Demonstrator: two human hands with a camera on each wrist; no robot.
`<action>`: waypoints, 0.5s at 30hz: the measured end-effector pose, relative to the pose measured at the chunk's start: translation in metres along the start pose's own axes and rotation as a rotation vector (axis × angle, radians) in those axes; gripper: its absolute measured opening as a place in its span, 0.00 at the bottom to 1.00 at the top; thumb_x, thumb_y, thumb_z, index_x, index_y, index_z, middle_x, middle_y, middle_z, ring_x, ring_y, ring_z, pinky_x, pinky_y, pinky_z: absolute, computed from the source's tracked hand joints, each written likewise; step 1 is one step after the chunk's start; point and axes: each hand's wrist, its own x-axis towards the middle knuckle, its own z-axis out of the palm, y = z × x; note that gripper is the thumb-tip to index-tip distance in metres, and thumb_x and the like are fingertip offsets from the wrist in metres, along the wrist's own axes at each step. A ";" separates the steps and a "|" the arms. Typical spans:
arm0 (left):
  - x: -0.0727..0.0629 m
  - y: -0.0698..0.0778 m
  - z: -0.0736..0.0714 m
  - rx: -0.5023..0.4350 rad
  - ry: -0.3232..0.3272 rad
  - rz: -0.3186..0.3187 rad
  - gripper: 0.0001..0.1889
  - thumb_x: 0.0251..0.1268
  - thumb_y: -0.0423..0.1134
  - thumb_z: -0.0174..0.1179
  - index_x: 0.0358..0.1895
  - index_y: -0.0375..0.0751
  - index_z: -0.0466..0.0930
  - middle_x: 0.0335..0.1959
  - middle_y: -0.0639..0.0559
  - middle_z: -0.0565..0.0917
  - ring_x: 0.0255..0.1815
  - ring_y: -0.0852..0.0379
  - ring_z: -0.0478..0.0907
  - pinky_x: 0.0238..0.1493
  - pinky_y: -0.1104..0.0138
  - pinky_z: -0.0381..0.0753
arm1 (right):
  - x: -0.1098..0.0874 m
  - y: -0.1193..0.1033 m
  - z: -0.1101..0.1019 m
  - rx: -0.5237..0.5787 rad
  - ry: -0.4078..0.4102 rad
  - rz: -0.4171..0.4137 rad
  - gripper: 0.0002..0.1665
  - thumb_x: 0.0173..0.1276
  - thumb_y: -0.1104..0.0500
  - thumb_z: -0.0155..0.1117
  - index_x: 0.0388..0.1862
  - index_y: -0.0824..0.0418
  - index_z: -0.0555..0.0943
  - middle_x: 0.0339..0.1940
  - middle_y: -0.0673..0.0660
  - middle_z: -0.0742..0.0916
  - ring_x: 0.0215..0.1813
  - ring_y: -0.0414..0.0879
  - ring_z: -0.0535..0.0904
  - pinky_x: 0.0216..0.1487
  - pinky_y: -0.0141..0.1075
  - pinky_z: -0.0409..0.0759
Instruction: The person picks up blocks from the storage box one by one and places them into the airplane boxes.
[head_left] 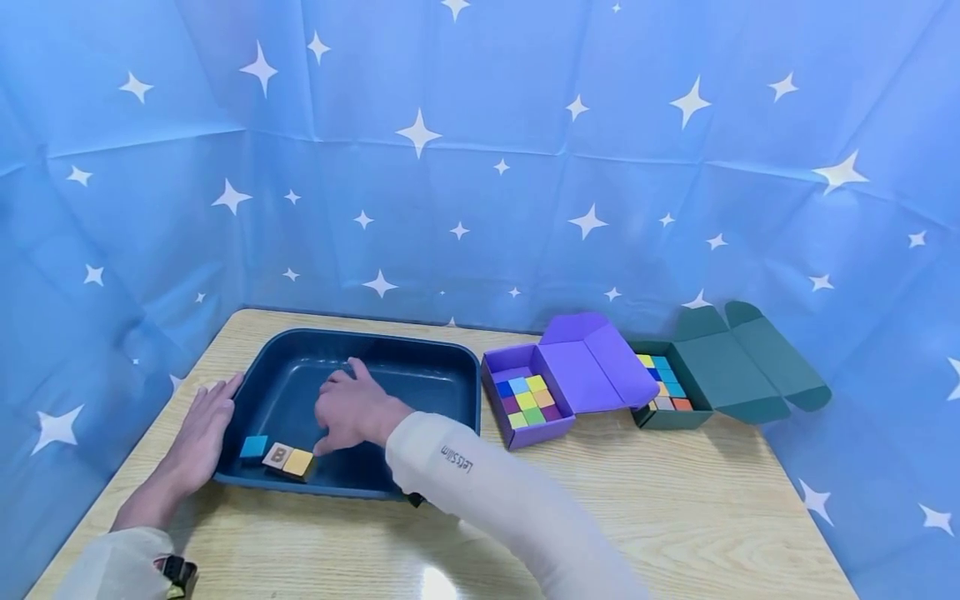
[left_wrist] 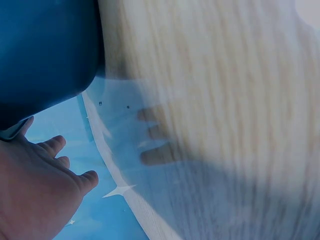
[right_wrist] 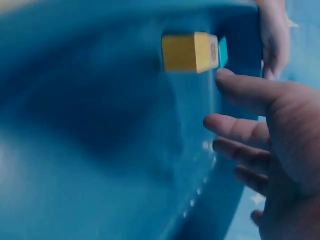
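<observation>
A dark blue basin point(head_left: 427, 387) stands on the left part of the table. In its near left corner lie three blocks: a teal one point(head_left: 254, 447), a wooden one marked with a B-like figure point(head_left: 278, 455), and a yellow one point(head_left: 298, 463). My left hand point(head_left: 191, 442) rests along the outside of the basin's left wall, fingers extended. Inside the basin's outline, my right hand point(head_left: 358, 410) hovers just right of the yellow block. In the right wrist view its fingers point(right_wrist: 240, 131) are spread and loose, with nothing between them.
To the right of the basin, a purple box point(head_left: 540, 432) with its lid folded open holds several coloured blocks. Beyond it a green box point(head_left: 675, 419), also with its lid laid back, contains more blocks. A blue star-patterned curtain point(head_left: 495, 208) hangs behind the wooden table point(head_left: 690, 508).
</observation>
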 end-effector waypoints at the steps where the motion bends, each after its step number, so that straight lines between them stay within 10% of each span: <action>1: 0.000 0.000 0.000 -0.002 -0.003 -0.006 0.30 0.81 0.50 0.20 0.79 0.43 0.37 0.77 0.24 0.43 0.77 0.28 0.25 0.72 0.34 0.22 | 0.002 -0.004 0.000 0.015 -0.015 0.011 0.16 0.60 0.28 0.61 0.35 0.33 0.84 0.60 0.35 0.80 0.73 0.38 0.61 0.81 0.50 0.42; 15: 0.001 0.001 0.001 -0.001 0.013 0.006 0.29 0.81 0.49 0.21 0.79 0.41 0.39 0.77 0.25 0.45 0.78 0.29 0.28 0.74 0.37 0.22 | 0.016 -0.033 0.011 0.016 -0.078 0.042 0.22 0.57 0.23 0.57 0.37 0.34 0.82 0.58 0.34 0.79 0.68 0.36 0.63 0.81 0.46 0.42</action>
